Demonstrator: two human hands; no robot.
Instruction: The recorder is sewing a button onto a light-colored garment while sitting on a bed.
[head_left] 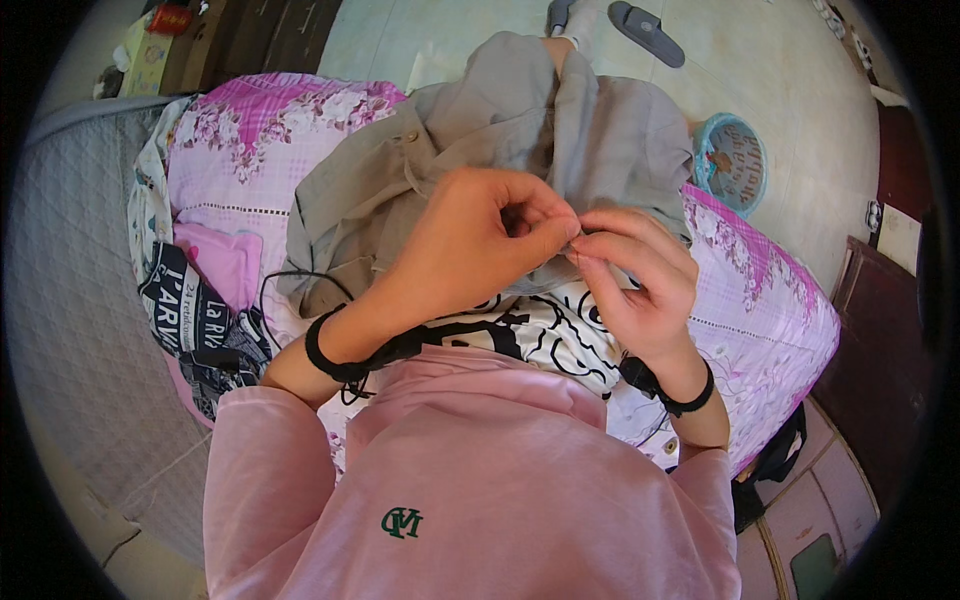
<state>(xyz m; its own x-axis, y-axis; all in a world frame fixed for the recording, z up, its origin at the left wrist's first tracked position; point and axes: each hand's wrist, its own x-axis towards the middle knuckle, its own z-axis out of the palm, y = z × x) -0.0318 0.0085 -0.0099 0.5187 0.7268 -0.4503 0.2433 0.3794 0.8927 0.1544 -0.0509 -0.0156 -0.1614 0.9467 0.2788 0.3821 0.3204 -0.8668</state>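
Observation:
My left hand (478, 235) and my right hand (650, 283) meet fingertip to fingertip above my lap. Thumb and forefinger of each are pinched together. Whatever sits between them is too small to make out. Below the hands, a white cloth with black line drawings (545, 335) lies bunched across my lap, against my pink shirt (500, 470). Grey trousers (480, 110) with loose folds spread out beyond it. Each forearm wears a black strap; a dark cable loops beside the left one (327, 345).
I sit on a pink and white floral sheet (275, 150). Patterned dark cloth (205, 320) and a pink cloth (222, 262) lie at left, beside a grey quilted mattress (75, 300). A blue-rimmed basket (730, 165) and a grey slipper (647, 33) are on the tiled floor.

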